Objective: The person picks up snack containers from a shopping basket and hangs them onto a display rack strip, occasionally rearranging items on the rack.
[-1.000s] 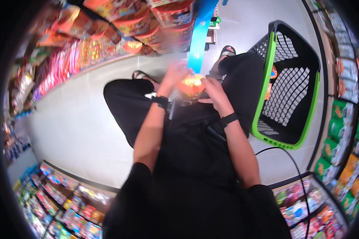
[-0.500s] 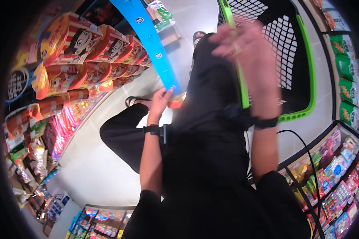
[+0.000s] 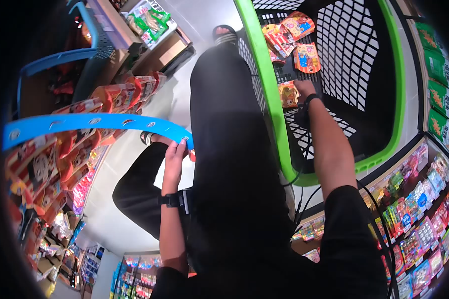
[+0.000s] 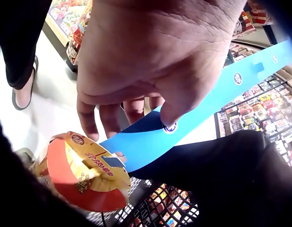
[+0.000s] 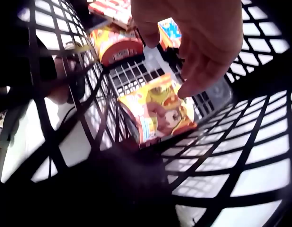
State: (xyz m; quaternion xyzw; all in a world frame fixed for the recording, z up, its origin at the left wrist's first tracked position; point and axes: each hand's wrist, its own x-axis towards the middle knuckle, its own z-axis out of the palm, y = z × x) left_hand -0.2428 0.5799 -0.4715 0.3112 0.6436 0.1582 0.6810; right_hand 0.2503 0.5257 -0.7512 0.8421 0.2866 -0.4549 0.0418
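Note:
My left hand (image 3: 172, 164) (image 4: 155, 56) pinches a blue strip (image 3: 134, 122) (image 4: 202, 111) near one end, thumb on its face. At that end hangs a red and yellow snack pack (image 4: 89, 175), seen in the left wrist view. Down inside the green-rimmed black basket (image 3: 271, 99), my right hand (image 3: 306, 90) (image 5: 202, 42) is over a yellow-orange pack (image 3: 287, 94) (image 5: 160, 111) on the basket's floor. One fingertip is at the pack's edge, while the thumb stands apart from it. Several other packs (image 3: 307, 58) (image 5: 117, 45) lie farther along the basket.
Hanging snack packs (image 3: 119, 97) fill the shelf at the left, beside a blue-edged basket (image 3: 60, 61). Green packets (image 3: 438, 97) line the right shelf. Black-clothed legs (image 3: 219, 109) stand between the strip and the basket. A black cable (image 3: 379, 214) runs at the lower right.
My right hand has left the strip and gone right, down into the basket. My left hand keeps hold of the strip, which now stretches out to the left. The view has shifted toward the basket.

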